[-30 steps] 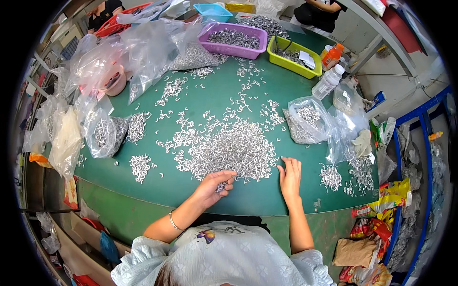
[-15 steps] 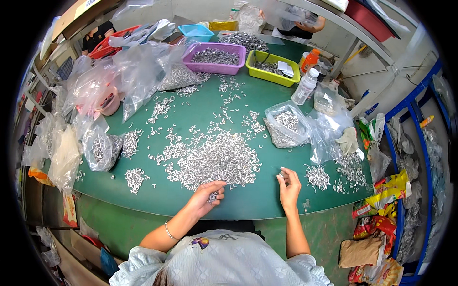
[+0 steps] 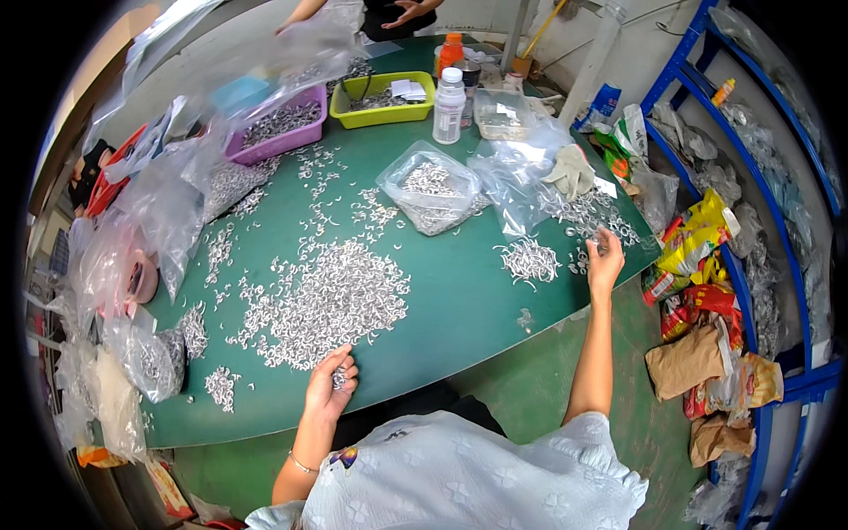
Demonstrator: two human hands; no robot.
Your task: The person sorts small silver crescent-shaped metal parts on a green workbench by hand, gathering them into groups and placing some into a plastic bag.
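A broad heap of small curved silver metal pieces (image 3: pixel 331 296) lies on the green table. At its near edge my left hand (image 3: pixel 330 385) is closed around several of the same pieces, which show between the curled fingers. My right hand (image 3: pixel 606 265) is stretched out to the far right, beside a scattered pile of shiny metal pieces (image 3: pixel 594 215). Its thumb and fingers are bent into a pinch, and whatever lies between the tips is too small to make out. Left of that hand sits a small pile of curved pieces (image 3: pixel 529 261).
Beyond the heap is an open clear bag of pieces (image 3: pixel 430 190), with a pale glove (image 3: pixel 572 170) to its right. Further back stand a white bottle (image 3: pixel 449 106), a yellow-green basin (image 3: pixel 382 100) and a purple basin (image 3: pixel 278 125). Another person's hand (image 3: pixel 409 12) shows at the far side.
My right hand has moved right, from the open table to the scattered pile. My left hand stays by the heap, still closed on pieces. The whole view has turned to the right.
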